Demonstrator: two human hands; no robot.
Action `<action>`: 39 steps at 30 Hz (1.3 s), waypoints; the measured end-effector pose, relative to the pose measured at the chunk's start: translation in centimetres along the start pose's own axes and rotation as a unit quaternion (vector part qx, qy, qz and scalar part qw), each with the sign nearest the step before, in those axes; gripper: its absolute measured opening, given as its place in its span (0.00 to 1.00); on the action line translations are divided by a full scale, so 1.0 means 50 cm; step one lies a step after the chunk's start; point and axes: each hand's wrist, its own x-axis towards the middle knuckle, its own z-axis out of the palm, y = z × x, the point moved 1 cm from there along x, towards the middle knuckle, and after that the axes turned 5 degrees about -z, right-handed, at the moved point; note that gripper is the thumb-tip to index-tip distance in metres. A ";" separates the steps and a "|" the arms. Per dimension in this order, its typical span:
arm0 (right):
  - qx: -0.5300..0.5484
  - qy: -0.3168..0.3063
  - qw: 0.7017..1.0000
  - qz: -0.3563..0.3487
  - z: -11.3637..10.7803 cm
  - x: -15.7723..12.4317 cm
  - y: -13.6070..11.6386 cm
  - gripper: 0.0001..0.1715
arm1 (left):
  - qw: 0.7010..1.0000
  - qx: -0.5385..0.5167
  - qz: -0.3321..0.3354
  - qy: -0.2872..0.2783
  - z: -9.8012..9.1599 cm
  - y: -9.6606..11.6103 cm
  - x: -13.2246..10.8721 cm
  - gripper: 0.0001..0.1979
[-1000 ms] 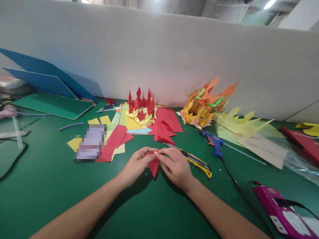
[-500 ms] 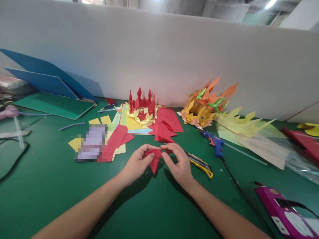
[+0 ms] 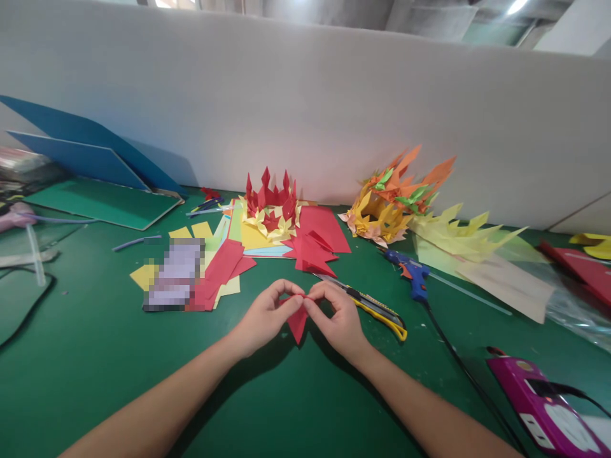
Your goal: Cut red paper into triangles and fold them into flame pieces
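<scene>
A small folded piece of red paper is pinched between my two hands, its pointed end hanging down toward me. My left hand grips its left side, thumb in front and fingers behind. From the other side my right hand pinches the upper edge, thumbs nearly touching. The fingers cover much of the paper's top. Just beyond my right hand lies a yellow utility knife, blade out. Behind my hands are loose red paper pieces and a red and yellow paper crown.
To the right are an orange and yellow paper crown, a blue glue gun with its cord, and a magenta power strip. On the left lie red paper strips, a blurred-out rectangular object and blue boards.
My right hand has moved left and closed in, so both hands now pinch the red paper with thumbs together. More of the utility knife's blade end shows.
</scene>
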 end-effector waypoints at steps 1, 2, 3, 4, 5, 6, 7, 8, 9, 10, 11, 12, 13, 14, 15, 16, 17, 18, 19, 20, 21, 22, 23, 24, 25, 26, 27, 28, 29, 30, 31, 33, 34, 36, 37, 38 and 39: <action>0.001 0.000 1.000 -0.002 0.000 0.000 0.000 0.08 | 1.000 0.009 0.004 0.007 -0.001 0.000 0.000 0.07; 0.002 0.001 1.000 -0.005 0.000 0.000 -0.001 0.08 | 1.000 0.015 0.007 0.012 -0.001 0.000 0.000 0.07; 0.002 0.000 1.000 -0.008 0.001 0.000 -0.001 0.08 | 1.000 0.019 0.008 0.015 -0.002 -0.001 0.001 0.07; 0.002 -0.001 1.000 -0.011 0.001 0.000 -0.002 0.08 | 1.000 0.019 0.007 0.015 -0.003 -0.003 0.002 0.07; 0.001 -0.002 1.000 -0.015 0.001 0.000 -0.002 0.09 | 1.000 0.014 0.004 0.012 -0.003 -0.004 0.003 0.08; -0.001 -0.004 1.000 -0.019 0.002 0.000 -0.003 0.09 | 1.000 0.006 0.000 0.007 -0.003 -0.007 0.004 0.09; -0.002 -0.007 1.000 -0.024 0.002 0.000 -0.004 0.09 | 1.000 -0.004 -0.006 0.002 -0.003 -0.009 0.005 0.10; -0.003 -0.009 1.000 -0.030 0.002 0.000 -0.005 0.09 | 1.000 -0.015 -0.012 -0.002 -0.002 -0.011 0.005 0.10; -0.002 -0.013 0.999 -0.035 0.002 0.000 -0.005 0.09 | 0.999 -0.028 -0.019 -0.005 -0.001 -0.013 0.006 0.11; 0.000 -0.016 0.999 -0.040 0.002 0.001 -0.006 0.09 | 0.999 -0.041 -0.025 -0.006 0.000 -0.013 0.006 0.12; 0.004 -0.019 0.999 -0.043 0.002 0.001 -0.006 0.09 | 0.998 -0.054 -0.034 -0.007 0.001 -0.014 0.005 0.13; 0.009 -0.020 0.999 -0.044 0.001 0.001 -0.006 0.09 | 0.997 -0.067 -0.044 -0.008 0.003 -0.014 0.005 0.14; 0.014 -0.019 0.999 -0.043 0.001 0.001 -0.006 0.10 | 0.995 -0.080 -0.055 -0.011 0.004 -0.013 0.005 0.15; 0.019 -0.017 0.999 -0.039 0.000 0.001 -0.006 0.10 | 0.994 -0.092 -0.065 -0.015 0.005 -0.012 0.005 0.16; 0.022 -0.013 0.999 -0.033 -0.001 0.001 -0.005 0.10 | 0.992 -0.100 -0.073 -0.019 0.005 -0.011 0.005 0.17; 0.024 -0.007 0.999 -0.027 -0.002 0.001 -0.004 0.10 | 0.991 -0.103 -0.078 -0.022 0.005 -0.010 0.006 0.17; 0.023 -0.002 1.000 -0.020 -0.002 0.001 -0.004 0.10 | 0.992 -0.101 -0.078 -0.022 0.003 -0.009 0.007 0.17; 0.022 0.003 1.000 -0.013 -0.003 0.000 -0.003 0.09 | 0.993 -0.095 -0.074 -0.020 0.000 -0.008 0.008 0.17; 0.020 0.007 1.000 -0.005 -0.003 0.000 -0.002 0.09 | 0.994 -0.084 -0.067 -0.016 -0.003 -0.008 0.009 0.17; 0.016 0.009 1.000 0.005 -0.003 -0.001 0.000 0.09 | 0.996 -0.072 -0.058 -0.010 -0.006 -0.008 0.010 0.16; 0.012 0.009 1.000 0.017 -0.003 -0.002 0.001 0.08 | 0.997 -0.061 -0.054 -0.006 -0.009 -0.008 0.010 0.16; 0.009 0.006 0.999 0.031 -0.003 -0.002 0.003 0.08 | 0.997 -0.052 -0.055 -0.003 -0.011 -0.008 0.011 0.16; 0.006 0.004 0.999 0.046 -0.003 -0.003 0.005 0.08 | 0.997 -0.046 -0.060 -0.001 -0.013 -0.008 0.011 0.16; 0.005 0.002 0.998 0.061 -0.002 -0.004 0.006 0.08 | 0.997 -0.044 -0.068 0.000 -0.014 -0.007 0.011 0.16; 0.005 0.001 0.997 0.072 -0.001 -0.004 0.007 0.09 | 0.996 -0.045 -0.075 0.001 -0.014 -0.006 0.010 0.16; 0.006 0.000 0.997 0.080 -0.001 -0.004 0.007 0.09 | 0.996 -0.049 -0.078 0.002 -0.014 -0.005 0.010 0.16; 0.008 0.001 0.996 0.085 0.000 -0.004 0.007 0.09 | 0.995 -0.054 -0.078 0.002 -0.013 -0.003 0.010 0.16; 0.008 0.002 0.996 0.086 0.000 -0.004 0.006 0.09 | 0.995 -0.059 -0.075 0.004 -0.012 -0.002 0.010 0.15; 0.008 0.004 0.996 0.086 0.001 -0.003 0.004 0.09 | 0.995 -0.062 -0.072 0.003 -0.012 0.000 0.010 0.15; 0.008 0.005 0.996 0.085 0.001 -0.003 0.002 0.09 | 0.995 -0.063 -0.072 0.001 -0.011 0.000 0.010 0.14; 0.008 0.007 0.996 0.084 0.001 -0.002 0.001 0.09 | 0.995 -0.062 -0.073 -0.003 -0.011 0.000 0.010 0.14; 0.010 0.009 0.997 0.082 0.002 -0.002 0.000 0.09 | 0.995 -0.059 -0.076 -0.007 -0.012 -0.002 0.010 0.14; 0.013 0.009 0.996 0.083 0.002 -0.001 0.000 0.09 | 0.995 -0.057 -0.077 -0.008 -0.012 -0.003 0.010 0.13; 0.024 0.010 0.996 0.086 0.002 -0.001 0.002 0.08 | 0.995 -0.063 -0.081 -0.001 -0.013 -0.003 0.009 0.13; 0.034 0.009 0.995 0.090 0.003 -0.002 0.004 0.08 | 0.994 -0.071 -0.082 0.005 -0.014 -0.002 0.009 0.13; 0.045 0.004 0.994 0.095 0.004 -0.002 0.005 0.08 | 0.993 -0.082 -0.082 0.013 -0.015 -0.001 0.008 0.13; 0.057 -0.005 0.993 0.101 0.005 -0.002 0.006 0.08 | 0.992 -0.093 -0.080 0.020 -0.016 0.000 0.008 0.14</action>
